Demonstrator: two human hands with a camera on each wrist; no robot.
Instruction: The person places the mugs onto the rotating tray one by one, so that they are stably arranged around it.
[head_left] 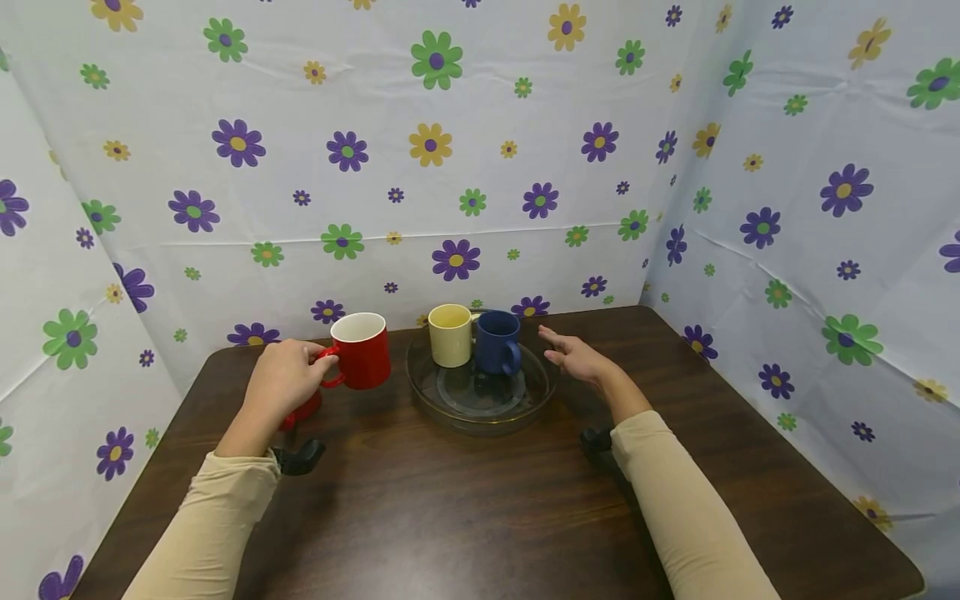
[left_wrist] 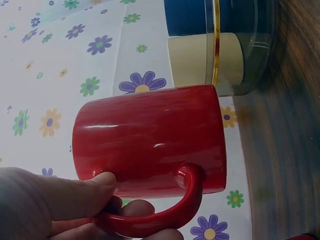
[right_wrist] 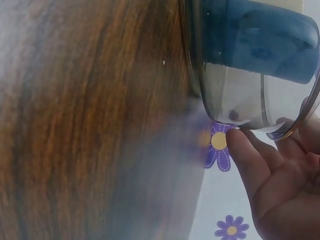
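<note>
The left hand (head_left: pixel 281 385) pinches the red mug (head_left: pixel 366 358) by its handle (left_wrist: pixel 150 227), thumb on one side and fingers curled through the loop, closed firmly enough that the mug hangs level just left of the glass bowl (head_left: pixel 483 422), apparently clear of the table (head_left: pixel 450 517). I'd guess the handle is chosen to keep the mug upright and its rim free. The right hand (head_left: pixel 587 363) is at the bowl's right edge, fingers and thumb apart, holding nothing; it may be steadying the glass, though I can't tell whether it presses. Inside the bowl, toward its far side, the cream mug (head_left: pixel 452 340) and blue mug (head_left: pixel 493 340) stand upright side by side, probably leaving the near part free. Left of the bowl, mostly hidden by the left hand, sits another red thing (head_left: pixel 306 407).
</note>
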